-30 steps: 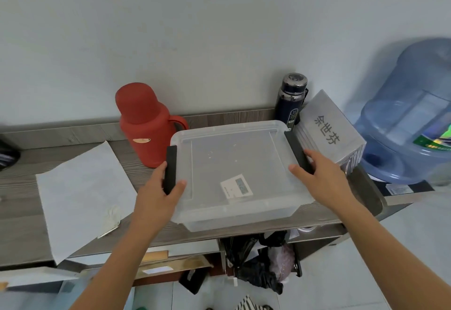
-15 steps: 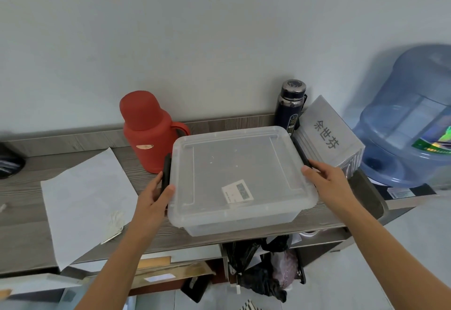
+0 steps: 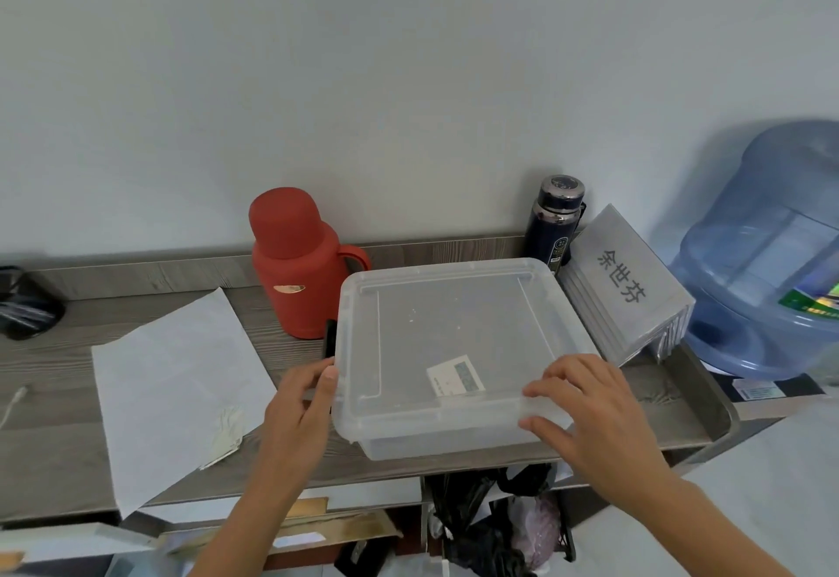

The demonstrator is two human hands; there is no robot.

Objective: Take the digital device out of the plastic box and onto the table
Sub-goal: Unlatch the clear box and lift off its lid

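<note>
- Left hand (image 3: 299, 413): fingers curled at the left edge of the plastic box (image 3: 454, 349), thumb tip against the lid rim just below the black latch (image 3: 329, 340); judged a bracing hold that steadies the box
- Right hand (image 3: 594, 413): fingers spread over the lid's near right corner, thumb under the rim; judged placed to pry the lid (image 3: 454, 326) up
- Lid is still seated, so opening is the step in hand
- Digital device (image 3: 458, 379): small, pale, with a screen, lying inside the box near the front, seen through the lid
- Box rests on the worktop (image 3: 54, 440), near its front edge
- Red thermos (image 3: 295, 263) just behind left; white paper (image 3: 181, 395) lies left, leaving room for the device
</note>
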